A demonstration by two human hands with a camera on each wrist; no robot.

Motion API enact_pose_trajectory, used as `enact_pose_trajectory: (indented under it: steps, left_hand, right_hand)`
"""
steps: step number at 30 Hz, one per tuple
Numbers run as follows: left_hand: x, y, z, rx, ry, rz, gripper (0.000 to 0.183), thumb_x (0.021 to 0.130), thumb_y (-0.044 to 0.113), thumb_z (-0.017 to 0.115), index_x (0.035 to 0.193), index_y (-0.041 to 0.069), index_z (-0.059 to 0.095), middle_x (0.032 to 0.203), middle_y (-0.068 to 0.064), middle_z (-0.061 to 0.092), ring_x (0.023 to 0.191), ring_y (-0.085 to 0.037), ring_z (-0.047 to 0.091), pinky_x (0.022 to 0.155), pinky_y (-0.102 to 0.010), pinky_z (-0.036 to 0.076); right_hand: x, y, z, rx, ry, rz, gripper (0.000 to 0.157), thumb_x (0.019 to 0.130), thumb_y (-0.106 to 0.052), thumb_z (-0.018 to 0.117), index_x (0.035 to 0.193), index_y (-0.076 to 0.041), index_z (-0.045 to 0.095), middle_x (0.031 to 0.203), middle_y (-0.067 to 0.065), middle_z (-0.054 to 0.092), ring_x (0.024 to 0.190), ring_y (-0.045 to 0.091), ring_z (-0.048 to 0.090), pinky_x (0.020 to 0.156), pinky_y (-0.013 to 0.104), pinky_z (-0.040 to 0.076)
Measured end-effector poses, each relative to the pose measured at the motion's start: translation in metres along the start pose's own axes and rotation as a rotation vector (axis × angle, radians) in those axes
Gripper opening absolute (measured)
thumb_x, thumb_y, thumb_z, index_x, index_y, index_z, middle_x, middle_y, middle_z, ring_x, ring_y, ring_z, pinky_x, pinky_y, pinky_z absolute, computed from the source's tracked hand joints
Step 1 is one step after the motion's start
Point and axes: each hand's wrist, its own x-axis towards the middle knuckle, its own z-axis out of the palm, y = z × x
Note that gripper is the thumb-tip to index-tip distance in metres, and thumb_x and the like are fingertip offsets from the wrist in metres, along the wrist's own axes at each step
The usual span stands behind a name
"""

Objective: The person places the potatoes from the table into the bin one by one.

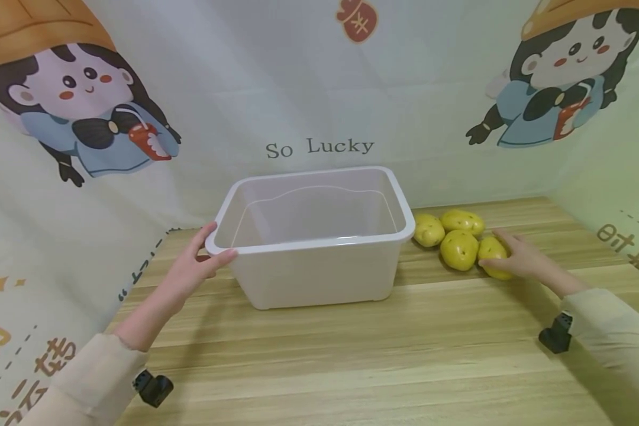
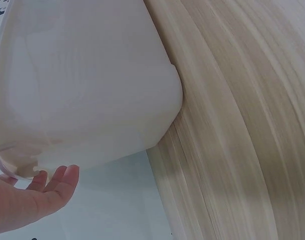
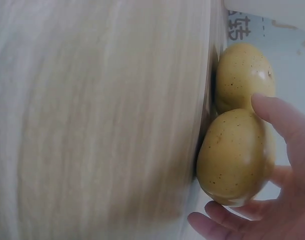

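Observation:
A white plastic bin [image 1: 319,275] stands upright on the wooden table. My left hand [image 1: 199,257] grips the rim at its left end, thumb over the front corner and fingers at the side; in the left wrist view the fingertips [image 2: 67,180] lie at the rim. Right of the bin, my right hand [image 1: 522,257] spreads around the rightmost yellow potato [image 1: 492,254], with the thumb at its left side and fingers behind. The right wrist view shows that potato [image 3: 235,157] between the thumb and fingers, next to another potato [image 3: 244,77].
Beside the bin are a front potato [image 1: 459,250], a back potato [image 1: 462,222] and a left potato [image 1: 428,230], grouped close together. A printed white cloth [image 1: 309,106] hangs behind the wooden table [image 1: 341,367] and along its sides.

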Motion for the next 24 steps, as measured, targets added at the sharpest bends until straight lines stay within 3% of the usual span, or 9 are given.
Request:
enact_pose_trajectory:
  steps: [9,16,24]
  left_hand:
    - [-0.0008,0.0004,0.0006,0.007,0.000,0.009,0.077,0.091,0.033,0.054,0.148,0.016,0.005,0.145,-0.021,0.021,0.121,-0.036,0.039,0.083,-0.034,0.040]
    - [-0.0006,0.0005,-0.0001,0.013,0.001,0.001,0.077,0.091,0.034,0.054,0.148,0.017,0.005,0.145,-0.020,0.022,0.121,-0.035,0.039,0.082,-0.032,0.039]
    - [-0.0009,0.0015,0.0003,0.034,0.007,-0.002,0.077,0.091,0.035,0.054,0.149,0.017,0.006,0.144,-0.020,0.023,0.118,-0.033,0.041,0.081,-0.031,0.040]
  right_hand:
    - [0.0040,0.0047,0.0044,0.056,0.002,0.002,0.087,0.085,-0.039,0.059,0.137,0.015,0.014,0.126,0.048,0.028,0.110,0.060,0.035,0.085,0.065,0.033]
    - [0.0057,0.0068,0.0045,0.163,-0.048,0.050,0.089,0.086,-0.038,0.059,0.140,0.011,0.008,0.130,0.045,0.024,0.110,0.053,0.037,0.073,0.048,0.046]
    - [0.0080,0.0103,0.0014,0.232,-0.085,0.063,0.089,0.085,-0.034,0.060,0.140,0.010,0.006,0.133,0.044,0.018,0.117,0.058,0.026,0.091,0.065,0.027]
